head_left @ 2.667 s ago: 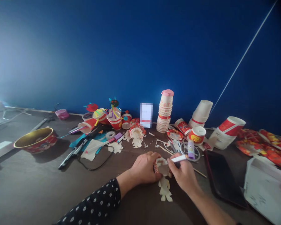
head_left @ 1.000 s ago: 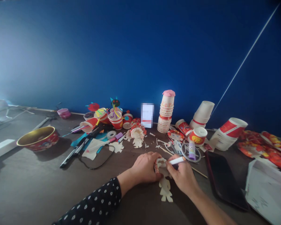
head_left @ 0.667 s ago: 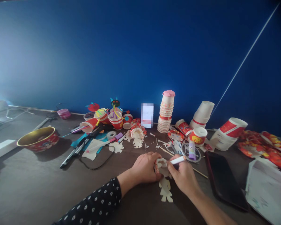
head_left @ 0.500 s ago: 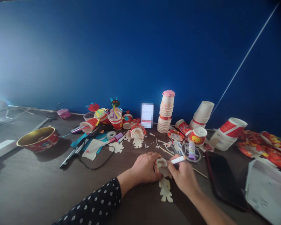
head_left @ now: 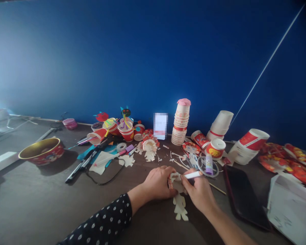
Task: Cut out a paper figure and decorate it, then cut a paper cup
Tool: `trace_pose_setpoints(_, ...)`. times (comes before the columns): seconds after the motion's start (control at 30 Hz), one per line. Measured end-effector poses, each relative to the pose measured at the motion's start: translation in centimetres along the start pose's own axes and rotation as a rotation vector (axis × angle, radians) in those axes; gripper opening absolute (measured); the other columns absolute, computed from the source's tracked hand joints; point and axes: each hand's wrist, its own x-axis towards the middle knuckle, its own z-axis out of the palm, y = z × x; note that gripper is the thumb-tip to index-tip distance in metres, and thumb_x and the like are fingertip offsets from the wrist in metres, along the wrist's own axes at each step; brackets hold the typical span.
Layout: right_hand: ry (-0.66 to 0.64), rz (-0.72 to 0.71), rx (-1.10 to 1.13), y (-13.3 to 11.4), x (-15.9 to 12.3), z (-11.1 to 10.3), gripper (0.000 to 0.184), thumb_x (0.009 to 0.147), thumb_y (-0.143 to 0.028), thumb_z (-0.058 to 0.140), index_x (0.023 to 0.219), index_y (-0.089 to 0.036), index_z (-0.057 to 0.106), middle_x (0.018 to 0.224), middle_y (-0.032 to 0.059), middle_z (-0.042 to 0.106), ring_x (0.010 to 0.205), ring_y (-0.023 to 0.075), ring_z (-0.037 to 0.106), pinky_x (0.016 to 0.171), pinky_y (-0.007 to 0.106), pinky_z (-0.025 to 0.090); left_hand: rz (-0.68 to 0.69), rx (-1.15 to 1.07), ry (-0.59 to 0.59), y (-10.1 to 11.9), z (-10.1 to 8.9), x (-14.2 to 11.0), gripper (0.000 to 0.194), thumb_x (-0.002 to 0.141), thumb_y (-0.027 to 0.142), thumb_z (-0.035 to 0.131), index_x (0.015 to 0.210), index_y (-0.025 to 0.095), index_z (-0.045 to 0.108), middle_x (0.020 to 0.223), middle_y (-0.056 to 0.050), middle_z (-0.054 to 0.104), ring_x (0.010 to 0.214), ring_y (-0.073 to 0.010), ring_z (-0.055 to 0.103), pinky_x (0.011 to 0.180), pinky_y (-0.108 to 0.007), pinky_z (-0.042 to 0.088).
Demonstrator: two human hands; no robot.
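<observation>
My left hand (head_left: 158, 182) is closed around the left side of a cut-paper figure (head_left: 180, 206), near the table's front. The figure has a ragged cream head part with a red patterned rim on its left, and a small body with arms and legs hanging below. In my right hand (head_left: 199, 190) is a white marker pen (head_left: 193, 174), pinched between thumb and fingers. Its tip end points left at the head part; whether it touches the paper is hidden by my fingers. A similar cream-and-red paper figure (head_left: 150, 147) lies farther back.
Paper scraps and a purple glue stick (head_left: 209, 164) lie behind my hands. A dark phone (head_left: 244, 197) is right of them, with a white box (head_left: 293, 207) beyond. Stacked paper cups (head_left: 180, 127) stand at the back; a red-and-gold bowl (head_left: 42, 153) sits left.
The marker pen in my right hand has shifted very slightly over the paper head. My left hand and the figure look unmoved.
</observation>
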Motion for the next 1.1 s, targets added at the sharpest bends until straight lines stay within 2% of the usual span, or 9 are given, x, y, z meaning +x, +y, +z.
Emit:
trace_pose_setpoints(0.17,-0.019,0.000,0.039,0.03,0.10,0.08,0.023,0.084,-0.038,0.046,0.072,-0.020,0.053,0.052,0.0031,0.062,0.054,0.0218,0.063,0.052,0.027,0.044,-0.002,-0.009,0.002,-0.09,0.06,0.10,0.048,0.056,0.039,0.063,0.102,0.027,0.053,0.097,-0.002,0.062,0.090,-0.0224,0.059,0.080,-0.032,0.045)
trace_pose_setpoints(0.4,0.033,0.017,0.071,0.03,-0.05,0.03,0.022,0.083,-0.037,0.046,0.069,-0.020,0.052,0.049,0.0020,0.061,0.048,0.0194,0.060,0.048,0.026,0.043,-0.017,-0.002,-0.007,0.20,-0.19,0.02,0.050,0.057,0.041,0.063,0.103,0.025,0.053,0.099,-0.003,0.062,0.091,-0.0228,0.059,0.081,-0.032,0.045)
trace_pose_setpoints(0.83,0.023,-0.024,0.025,-0.35,-0.10,-0.19,0.021,0.083,-0.035,0.046,0.071,-0.020,0.052,0.054,0.0028,0.063,0.052,0.0202,0.062,0.052,0.027,0.044,-0.006,-0.016,0.002,0.09,-0.20,0.03,0.051,0.056,0.039,0.065,0.103,0.025,0.054,0.096,-0.003,0.062,0.086,-0.0228,0.060,0.077,-0.033,0.046)
trace_pose_setpoints(1.1,0.023,0.004,0.055,-0.16,-0.11,-0.08,0.020,0.083,-0.035,0.046,0.070,-0.020,0.051,0.049,0.0016,0.062,0.049,0.0203,0.061,0.049,0.027,0.044,0.006,-0.004,0.014,-0.03,-0.03,0.02,0.049,0.056,0.039,0.064,0.103,0.025,0.053,0.096,-0.002,0.062,0.088,-0.0224,0.060,0.078,-0.032,0.046)
